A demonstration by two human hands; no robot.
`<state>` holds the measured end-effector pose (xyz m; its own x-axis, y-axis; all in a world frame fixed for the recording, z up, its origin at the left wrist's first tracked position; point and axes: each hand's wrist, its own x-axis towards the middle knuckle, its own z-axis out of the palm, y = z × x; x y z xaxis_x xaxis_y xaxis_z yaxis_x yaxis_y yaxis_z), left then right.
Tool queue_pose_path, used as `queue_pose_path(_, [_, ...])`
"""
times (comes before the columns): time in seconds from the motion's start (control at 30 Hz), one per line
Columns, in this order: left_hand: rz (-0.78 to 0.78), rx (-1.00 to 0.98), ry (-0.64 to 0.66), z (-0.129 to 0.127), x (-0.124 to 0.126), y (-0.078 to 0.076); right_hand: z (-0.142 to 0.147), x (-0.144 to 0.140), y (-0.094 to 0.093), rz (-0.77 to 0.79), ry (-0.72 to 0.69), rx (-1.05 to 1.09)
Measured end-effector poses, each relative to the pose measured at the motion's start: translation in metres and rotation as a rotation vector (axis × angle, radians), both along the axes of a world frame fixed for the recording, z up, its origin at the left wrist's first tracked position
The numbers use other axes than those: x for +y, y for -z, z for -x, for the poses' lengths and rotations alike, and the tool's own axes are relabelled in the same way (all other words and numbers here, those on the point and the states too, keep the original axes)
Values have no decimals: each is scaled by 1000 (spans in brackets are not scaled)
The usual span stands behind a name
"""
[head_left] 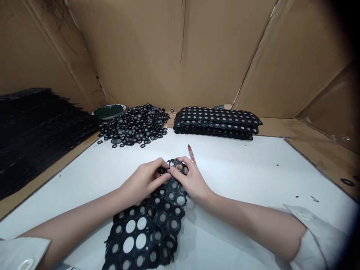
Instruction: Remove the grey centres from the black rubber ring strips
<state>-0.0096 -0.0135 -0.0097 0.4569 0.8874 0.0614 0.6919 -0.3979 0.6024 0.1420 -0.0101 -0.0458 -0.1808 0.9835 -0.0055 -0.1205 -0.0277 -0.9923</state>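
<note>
Both hands are working at the far end of a black punched sheet (152, 225) that is lying on the white desk (253, 176) and running from the near edge toward the middle. The sheet is looking thin and flexible, like rubber or plastic, and it is full of round holes: near the person the holes are standing empty and showing the white desk through them, while farther up they are still holding small black rings with pale grey centres. The left hand (144, 180) is curling over the sheet's left side, its thumb and fingertips pinching a small black ring (161, 170) at the sheet's far end. The right hand (191, 180) is resting on the sheet's right side with its fingertips closing on the sheet's far rim, right against the left fingertips. Just beyond the right hand a slim, pointed tool (191, 153) is lying on the desk, part of it hidden by the hand. Toward the far left of the desk a loose heap of rings (135, 125), black and shiny with grey middles, is spreading out, and beside it a shallow round dish (109, 111) with a dark green inside is sitting. Toward the far edge at the centre a neat stack of sheets (216, 122) with scalloped edges is lying flat. At the left edge a broad pile of dark mats (36, 131) is sloping away, and brown cardboard walls (174, 52) are closing in the desk.
</note>
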Motion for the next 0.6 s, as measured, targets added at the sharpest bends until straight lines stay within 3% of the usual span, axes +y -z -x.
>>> queue_pose_path(0.13, [-34, -176, -181, 9, 13, -2, 1, -1, 4, -19, -33, -81])
queue_pose_path(0.27, [-394, -313, -507, 23, 21, -11, 1, -1, 2, 13, -39, -192])
queue_pose_path(0.33, [-539, -215, -404, 22, 15, -12, -1, 0, 0, -21, -59, -200])
queue_pose_path(0.4, [-596, -10, -112, 16, 5, -9, -3, 2, -2, -100, -78, -187])
queue_pose_path(0.47, [-631, 169, 90, 8, -4, -2, -4, 5, -3, -153, -99, -164])
queue_pose_path(0.6, [-639, 313, 133, 3, -9, 12, -5, 6, -1, 22, -117, -94])
